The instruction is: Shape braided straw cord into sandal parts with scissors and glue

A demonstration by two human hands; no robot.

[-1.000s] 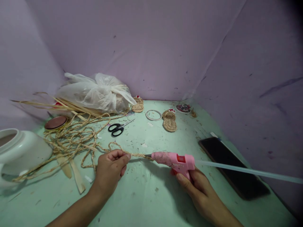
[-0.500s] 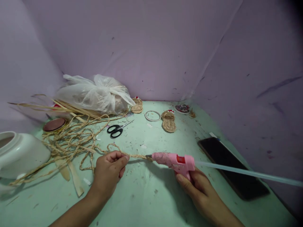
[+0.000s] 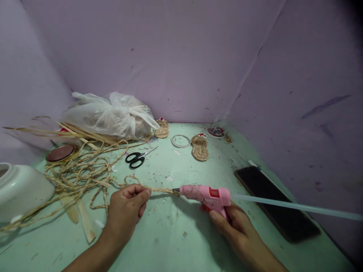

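Observation:
My left hand (image 3: 126, 209) pinches the end of a braided straw rope (image 3: 159, 190) just above the green table (image 3: 176, 241). The rope runs back to a loose tangle (image 3: 82, 170) at the left. In my right hand (image 3: 232, 226) is a pink glue gun (image 3: 205, 195), gripped by its handle. Its metal nozzle touches the free end of the rope. A long clear glue stick (image 3: 297, 207) sticks out of the gun's back toward the right.
Black scissors (image 3: 137, 158), a white ring (image 3: 180, 141) and two small woven straw sandals (image 3: 200, 147) (image 3: 162, 130) lie further back. A plastic bag (image 3: 109, 115) and straw strips sit back left, a white pot (image 3: 19, 190) at far left, a dark phone (image 3: 276, 202) at right.
The view has shifted slightly, so everything sits a little lower and to the left. Both hands keep their grip, with the nozzle still at the rope's end.

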